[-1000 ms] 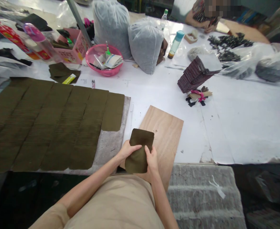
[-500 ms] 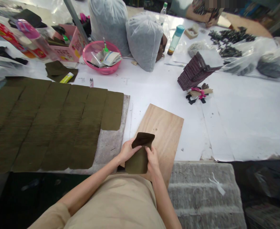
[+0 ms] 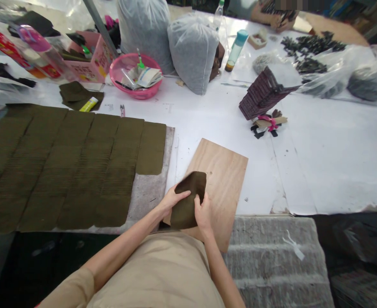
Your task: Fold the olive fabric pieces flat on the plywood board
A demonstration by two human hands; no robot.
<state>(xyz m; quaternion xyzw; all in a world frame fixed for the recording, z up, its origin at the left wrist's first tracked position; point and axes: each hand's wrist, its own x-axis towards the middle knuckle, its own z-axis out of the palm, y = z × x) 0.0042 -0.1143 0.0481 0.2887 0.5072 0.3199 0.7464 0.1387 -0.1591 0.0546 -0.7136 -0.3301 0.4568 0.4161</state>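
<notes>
An olive-brown fabric piece (image 3: pixel 186 207) is held between my two hands, close to my body and above a plywood board (image 3: pixel 222 171). My left hand (image 3: pixel 172 200) grips its left edge, with the thumb lying on top. At the right edge my right hand (image 3: pixel 203 211) pinches it with thumb and fingers. The cloth bends between them, and its far end curls up. To the left, overlapping rows of similar olive pieces (image 3: pixel 75 167) lie on a grey felt mat (image 3: pixel 148 190).
Behind stand a pink basin (image 3: pixel 137 92), stuffed white bags (image 3: pixel 191 55) and a blue-capped bottle (image 3: pixel 238 49). A bundle of dark purple pieces (image 3: pixel 262 96) sits on the right of the white table (image 3: pixel 329 158). Another person's hand (image 3: pixel 280 21) shows at the far side.
The fabric's folded far flap has opened out and lies flatter. Both thumbs have moved apart, toward the cloth's two sides.
</notes>
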